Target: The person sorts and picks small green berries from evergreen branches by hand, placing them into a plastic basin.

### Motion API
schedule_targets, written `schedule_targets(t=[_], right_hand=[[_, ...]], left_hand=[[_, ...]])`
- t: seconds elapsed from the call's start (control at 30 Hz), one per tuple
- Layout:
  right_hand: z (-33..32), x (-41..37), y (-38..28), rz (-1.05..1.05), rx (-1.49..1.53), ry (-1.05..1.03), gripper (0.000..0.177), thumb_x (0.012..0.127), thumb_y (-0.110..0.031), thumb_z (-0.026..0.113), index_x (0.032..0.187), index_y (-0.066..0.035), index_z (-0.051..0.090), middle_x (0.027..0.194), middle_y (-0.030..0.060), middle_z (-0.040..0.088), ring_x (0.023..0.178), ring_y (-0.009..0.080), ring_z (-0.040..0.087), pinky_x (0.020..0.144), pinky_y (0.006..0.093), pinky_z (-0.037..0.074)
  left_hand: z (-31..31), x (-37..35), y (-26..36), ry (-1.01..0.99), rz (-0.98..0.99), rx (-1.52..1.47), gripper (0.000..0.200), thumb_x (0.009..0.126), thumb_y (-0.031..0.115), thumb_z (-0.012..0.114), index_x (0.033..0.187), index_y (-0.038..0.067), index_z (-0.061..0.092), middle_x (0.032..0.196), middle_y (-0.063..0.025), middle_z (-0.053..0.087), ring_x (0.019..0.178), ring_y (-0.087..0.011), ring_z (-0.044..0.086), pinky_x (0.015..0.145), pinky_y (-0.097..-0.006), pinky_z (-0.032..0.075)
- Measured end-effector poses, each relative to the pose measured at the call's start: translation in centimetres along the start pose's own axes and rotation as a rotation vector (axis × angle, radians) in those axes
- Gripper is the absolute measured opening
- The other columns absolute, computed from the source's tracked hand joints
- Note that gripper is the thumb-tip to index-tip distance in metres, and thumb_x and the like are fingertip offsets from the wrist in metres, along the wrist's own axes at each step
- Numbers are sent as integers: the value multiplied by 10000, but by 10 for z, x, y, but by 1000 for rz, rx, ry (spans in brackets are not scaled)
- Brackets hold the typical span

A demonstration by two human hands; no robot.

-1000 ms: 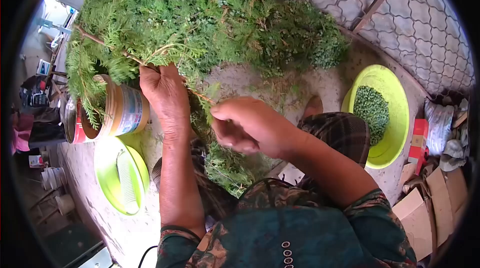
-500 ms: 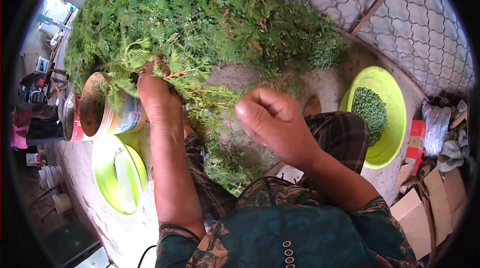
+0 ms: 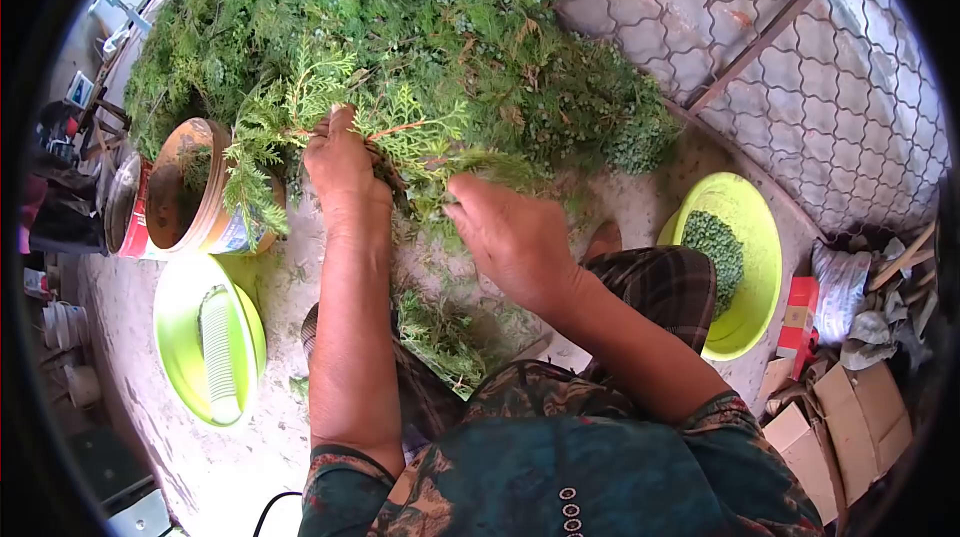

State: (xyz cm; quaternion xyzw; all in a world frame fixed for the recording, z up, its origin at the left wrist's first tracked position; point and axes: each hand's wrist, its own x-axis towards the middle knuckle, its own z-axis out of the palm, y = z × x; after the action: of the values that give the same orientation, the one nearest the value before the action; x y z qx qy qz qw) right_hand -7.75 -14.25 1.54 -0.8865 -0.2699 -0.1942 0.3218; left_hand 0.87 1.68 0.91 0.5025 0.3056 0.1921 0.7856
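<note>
My left hand (image 3: 340, 162) is closed around a leafy conifer branch (image 3: 410, 127) with flat green sprays and a reddish stem. Its foliage sticks out on both sides of the fist, and one spray (image 3: 255, 187) droops left by the rusty-mouthed bucket (image 3: 180, 187). My right hand (image 3: 515, 237) is curled shut at the branch's right side, fingertips against the foliage; what lies inside the fingers is hidden. On the right, a yellow-green basin (image 3: 755, 282) holds many small green cones or berries (image 3: 712, 252).
A big heap of cut conifer branches (image 3: 380, 7) fills the back. Loose clippings (image 3: 445, 332) lie between my legs. A second yellow-green basin (image 3: 250, 337) with a ridged piece inside stands left. Wire mesh (image 3: 800, 87), cardboard (image 3: 860, 427) and a red box (image 3: 798, 317) line the right.
My right hand has moved left and inward, from beside the branch to its foliage. My left hand still grips the branch, now slightly farther right in view. The camera view has shifted somewhat.
</note>
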Motion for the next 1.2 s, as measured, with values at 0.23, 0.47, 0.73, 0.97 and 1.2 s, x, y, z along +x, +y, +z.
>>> schedule_targets(t=[0.23,0.47,0.73,0.97,1.2], right_hand=[[-49,2,-47,480,1406,-203,92,886,-122,562,906,-43,521,734,40,528,491,89,447,439,227,330],[-24,-32,-8,1030,1533,-278,257,949,-315,470,884,-69,507,633,15,450,434,48,313,397,193,259],[-2,-9,-28,1160,1649,-137,193,907,-289,571,930,-110,502,703,-44,424,472,28,327,404,196,258],[22,5,-26,1213,1778,3,331,863,-404,613,856,-128,432,691,-42,399,467,37,329,403,203,264],[20,21,-10,1138,1510,-29,206,895,-276,534,841,-107,428,624,-33,398,424,38,289,376,212,238]], left_hand=[[-5,16,-1,28,-76,-56,164,898,183,548,839,30,541,661,-10,458,498,-115,397,435,-274,315],[1,3,-9,62,-93,-60,204,911,182,522,793,15,508,597,-29,444,478,-149,406,438,-311,327],[0,-2,-21,39,110,96,219,918,224,517,895,9,551,661,-26,469,545,-132,405,498,-292,345],[-2,-10,-15,-19,154,13,260,920,236,500,1009,-2,560,763,-49,508,638,-141,415,562,-290,364],[-10,-2,-14,-46,219,149,269,919,243,499,1029,2,549,814,-65,521,696,-163,456,636,-304,411]])
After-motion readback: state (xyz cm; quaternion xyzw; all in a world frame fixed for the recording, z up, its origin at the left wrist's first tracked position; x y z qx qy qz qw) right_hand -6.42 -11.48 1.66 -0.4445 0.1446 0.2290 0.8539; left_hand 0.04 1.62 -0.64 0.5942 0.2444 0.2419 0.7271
